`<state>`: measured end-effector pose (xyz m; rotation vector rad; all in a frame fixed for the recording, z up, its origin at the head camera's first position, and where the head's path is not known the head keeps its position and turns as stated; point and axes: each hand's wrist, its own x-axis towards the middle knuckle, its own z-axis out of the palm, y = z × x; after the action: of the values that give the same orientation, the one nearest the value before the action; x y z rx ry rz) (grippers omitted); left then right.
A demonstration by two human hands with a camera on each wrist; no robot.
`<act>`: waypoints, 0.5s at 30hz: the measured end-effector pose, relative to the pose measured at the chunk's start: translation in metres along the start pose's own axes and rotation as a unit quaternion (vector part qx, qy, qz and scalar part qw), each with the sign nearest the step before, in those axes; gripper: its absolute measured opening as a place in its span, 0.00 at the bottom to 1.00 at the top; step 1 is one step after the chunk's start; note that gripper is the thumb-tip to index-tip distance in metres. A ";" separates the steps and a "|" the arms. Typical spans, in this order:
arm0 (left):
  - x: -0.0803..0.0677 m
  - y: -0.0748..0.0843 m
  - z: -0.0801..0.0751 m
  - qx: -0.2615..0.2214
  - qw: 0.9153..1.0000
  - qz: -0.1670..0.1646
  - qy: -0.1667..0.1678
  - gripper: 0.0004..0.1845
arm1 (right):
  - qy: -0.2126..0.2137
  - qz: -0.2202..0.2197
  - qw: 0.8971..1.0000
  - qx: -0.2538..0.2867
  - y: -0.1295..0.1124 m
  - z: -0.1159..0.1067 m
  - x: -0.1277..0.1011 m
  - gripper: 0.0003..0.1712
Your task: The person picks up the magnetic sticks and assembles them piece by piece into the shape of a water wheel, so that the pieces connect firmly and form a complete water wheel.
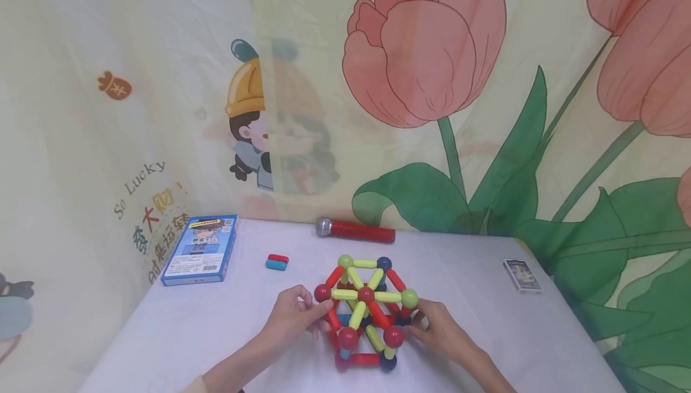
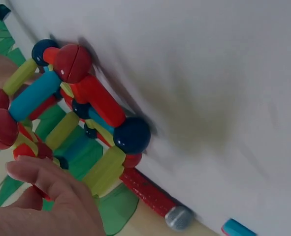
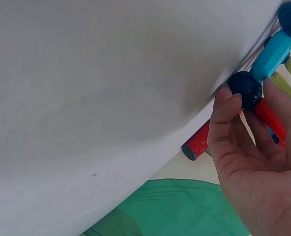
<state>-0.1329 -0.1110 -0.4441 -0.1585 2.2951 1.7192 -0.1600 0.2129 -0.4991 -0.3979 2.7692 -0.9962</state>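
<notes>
Your left hand [image 1: 294, 315] sits at the left side of the ball-and-rod structure [image 1: 366, 312], fingers curled in so the tips pinch at the red ball [image 1: 322, 292] on that corner; your right hand [image 1: 439, 328] mirrors it on the other side, fingers curled against a dark blue ball [image 3: 244, 87] low on the frame, just under the green ball [image 1: 409, 298]; both hands are closed on the model, neither carries a loose piece.

You look to be in the steadying or adjusting step, bracing the frame from 2 sides; the model appears largely built. Any next move calls for light, even pressure, since these joints look like they could part if 1 side is squeezed harder than the other.

The structure stands near the front middle of the white surface [image 1: 216, 321]; it is smooth glossy plastic, round balls in red, dark blue and green joined by short rounded rods in red, yellow-green and light blue, meeting in triangles around a central red ball [image 1: 366, 294].

Beyond it, 2 spare rods [image 1: 277, 261], 1 red and 1 blue, lie touching; a flat blue box [image 1: 201, 249] lies at the left; a red glittery microphone [image 1: 355, 230] with a silver mesh head lies along the back edge; a small card pack [image 1: 522, 275] lies at the right; a printed tulip cloth [image 1: 432, 51] hangs behind.
</notes>
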 end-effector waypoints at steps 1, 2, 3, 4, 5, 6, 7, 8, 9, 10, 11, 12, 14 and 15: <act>0.000 0.001 0.001 -0.003 1.000 0.003 0.005 0.19 | 0.000 0.000 1.000 0.002 0.000 0.000 0.000 0.22; 0.001 0.001 0.001 -0.007 1.000 0.004 0.009 0.19 | 0.000 0.000 1.000 0.004 -0.001 0.000 -0.001 0.23; 0.001 0.002 0.001 -0.008 1.000 0.004 0.013 0.19 | -0.001 0.000 1.000 0.005 -0.001 0.000 -0.001 0.23; 0.002 0.002 0.002 -0.008 1.000 0.003 0.015 0.19 | -0.001 -0.001 1.000 0.005 -0.002 0.000 -0.002 0.23; 0.002 0.002 0.002 -0.008 1.000 0.003 0.017 0.19 | -0.001 -0.001 1.000 0.005 -0.002 0.000 -0.002 0.23; 0.002 0.002 0.002 -0.007 1.000 0.002 0.018 0.19 | 0.000 0.001 1.000 0.004 -0.002 0.001 -0.002 0.23; 0.002 0.002 0.002 -0.005 1.000 0.001 0.017 0.18 | 0.000 0.003 1.000 0.004 -0.002 0.001 -0.003 0.23; 0.003 0.001 0.003 -0.003 1.000 0.001 0.016 0.19 | 0.001 0.004 1.000 0.004 -0.002 0.001 -0.003 0.23; 0.003 0.000 0.003 0.008 1.000 -0.003 0.016 0.19 | 0.002 0.006 1.000 0.003 -0.002 0.001 -0.004 0.23; 0.003 0.000 0.003 0.025 1.000 -0.005 0.014 0.20 | 0.002 0.006 1.000 0.002 -0.002 0.001 -0.004 0.22; 0.002 -0.002 0.003 0.042 0.999 -0.004 0.009 0.21 | 0.003 0.008 1.000 0.003 -0.003 0.001 -0.004 0.22; 0.000 -0.004 0.003 0.061 0.998 0.000 0.001 0.23 | 0.002 0.009 1.000 0.002 -0.003 0.001 -0.004 0.22; -0.005 -0.008 0.003 0.100 0.995 0.017 -0.022 0.25 | 0.002 0.011 1.000 0.004 -0.003 0.002 -0.004 0.22; -0.008 -0.011 0.004 0.123 0.991 0.030 -0.035 0.26 | 0.002 0.013 1.000 0.003 -0.003 0.002 -0.004 0.22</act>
<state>-0.1218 -0.1109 -0.4529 0.0189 2.4568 1.4260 -0.1552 0.2110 -0.4984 -0.3588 2.7665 -1.0004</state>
